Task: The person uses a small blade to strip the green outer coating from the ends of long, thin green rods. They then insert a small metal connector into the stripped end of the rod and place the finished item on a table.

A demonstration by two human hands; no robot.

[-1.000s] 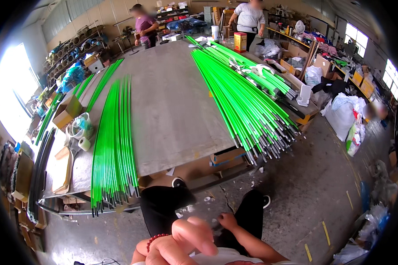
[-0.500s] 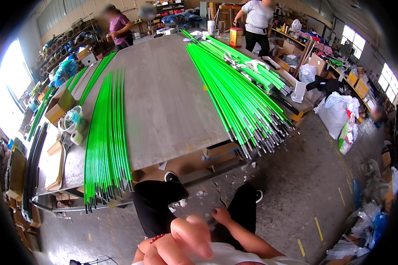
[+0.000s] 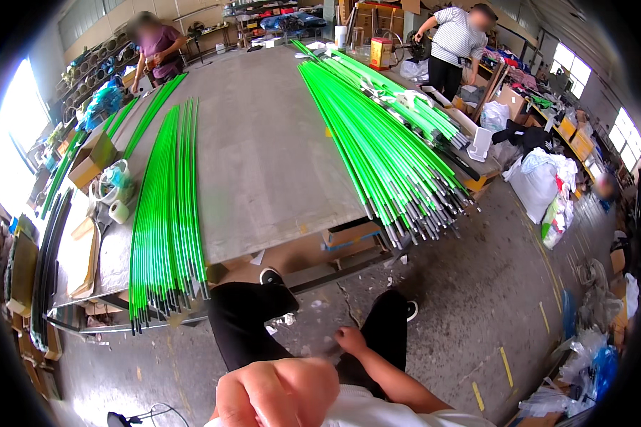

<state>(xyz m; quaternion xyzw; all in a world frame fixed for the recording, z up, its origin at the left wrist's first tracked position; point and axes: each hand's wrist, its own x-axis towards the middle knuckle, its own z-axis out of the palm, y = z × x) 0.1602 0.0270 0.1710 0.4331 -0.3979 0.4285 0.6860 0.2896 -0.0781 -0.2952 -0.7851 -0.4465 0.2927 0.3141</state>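
Observation:
My left hand (image 3: pixel 281 390) is raised close at the lower edge, its fingers curled inward and knuckles up. I see no object in it, though the inside of the palm is hidden. My right hand (image 3: pixel 350 341) rests by my right thigh, fingers folded, and nothing shows in it. Neither hand touches the table (image 3: pixel 263 185) ahead of me. On it, a row of bright green rods (image 3: pixel 165 220) with dark ends lies on the left. A larger fanned pile of green rods (image 3: pixel 377 149) covers the right side, its dark-tipped ends overhanging the near edge.
An open cardboard box (image 3: pixel 92 160) and a white tape roll (image 3: pixel 119 211) sit at the table's left. A red-yellow tin (image 3: pixel 381 53) stands at the far right. Two people (image 3: pixel 157 53) (image 3: pixel 459 46) stand beyond the table. A stuffed white sack (image 3: pixel 538 178) rests on the floor at right.
My left hand has turned over and curled, hiding the red bead bracelet. My right hand stays by my thigh. The left person bends toward the table; the right one has shifted right.

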